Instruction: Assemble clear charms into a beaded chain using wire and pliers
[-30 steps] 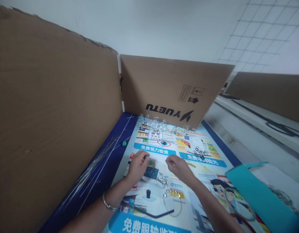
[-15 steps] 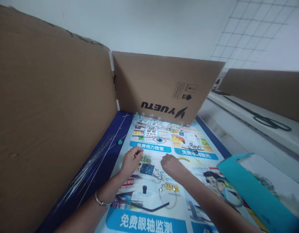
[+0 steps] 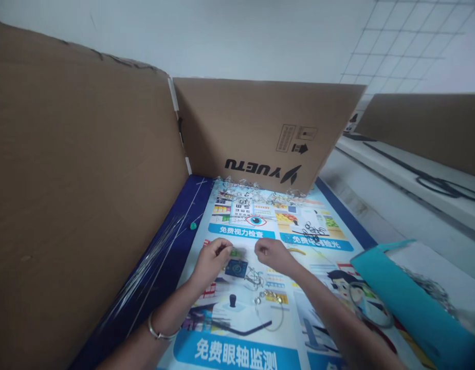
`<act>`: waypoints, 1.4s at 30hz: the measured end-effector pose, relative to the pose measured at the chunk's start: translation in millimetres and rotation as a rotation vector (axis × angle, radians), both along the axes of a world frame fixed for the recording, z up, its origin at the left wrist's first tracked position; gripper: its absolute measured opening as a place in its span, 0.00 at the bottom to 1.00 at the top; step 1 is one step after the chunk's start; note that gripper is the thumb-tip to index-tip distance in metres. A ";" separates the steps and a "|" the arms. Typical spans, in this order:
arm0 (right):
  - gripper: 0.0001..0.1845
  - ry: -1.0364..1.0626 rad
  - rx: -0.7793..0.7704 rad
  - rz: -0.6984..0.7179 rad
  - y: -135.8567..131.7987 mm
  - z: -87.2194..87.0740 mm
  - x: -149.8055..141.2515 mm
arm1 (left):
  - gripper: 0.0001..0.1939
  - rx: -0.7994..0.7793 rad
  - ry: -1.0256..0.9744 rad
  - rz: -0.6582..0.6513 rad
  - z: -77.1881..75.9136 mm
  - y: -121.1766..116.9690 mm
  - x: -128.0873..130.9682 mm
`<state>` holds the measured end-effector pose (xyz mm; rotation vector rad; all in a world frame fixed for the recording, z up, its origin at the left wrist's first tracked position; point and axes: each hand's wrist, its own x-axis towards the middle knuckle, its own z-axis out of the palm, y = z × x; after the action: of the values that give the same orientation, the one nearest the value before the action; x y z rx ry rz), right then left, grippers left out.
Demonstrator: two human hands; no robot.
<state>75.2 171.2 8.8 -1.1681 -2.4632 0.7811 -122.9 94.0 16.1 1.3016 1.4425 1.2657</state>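
Observation:
My left hand hovers over the printed mat, thumb and fingertips pinched together. Across a small gap is my right hand, its fingers curled closed. Anything in either hand is too fine to make out. Just below and between them lies a tangle of thin silvery wire. Nearer to me a wire ring with shiny beads rests on the mat. Beside my right hand is a yellow curved handle, partly hidden by that hand.
Cardboard panels stand at the left and back. Long thin wires lie along the left edge. Clear wire-like pieces line the back, with dark loops nearer. A turquoise box and wire coil are at right.
My hands have come slightly closer together, the left dipping a little and the right turning slightly. The whole view has shifted a bit. Things on the mat stay in place.

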 end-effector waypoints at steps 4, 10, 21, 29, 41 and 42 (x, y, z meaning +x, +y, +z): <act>0.07 0.332 -0.225 0.010 -27.2 1.1 -5.3 | 0.12 -0.213 -0.237 -0.148 1.6 -10.7 16.6; 0.14 0.546 -0.426 0.058 -50.1 -17.3 -7.7 | 0.14 -0.272 -0.503 -0.227 -3.3 -26.9 34.4; 0.16 0.098 -0.216 -0.005 -41.2 7.1 17.1 | 0.12 -0.290 -0.657 -0.178 -10.3 -20.7 29.7; 0.18 -0.468 0.130 -0.215 -12.2 1.7 66.5 | 0.14 -0.172 -0.570 -0.020 -12.7 -18.7 30.3; 0.12 -0.591 0.453 -0.222 -24.2 -21.1 40.6 | 0.15 -0.069 -0.501 0.066 -13.5 -19.5 32.7; 0.11 -0.588 0.464 -0.234 -24.3 -22.6 40.0 | 0.15 -0.060 -0.484 0.067 -13.4 -19.4 33.0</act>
<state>115.2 146.9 -13.8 -1.6075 -2.6465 -0.2378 -89.9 74.6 2.8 0.8345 1.1711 1.4482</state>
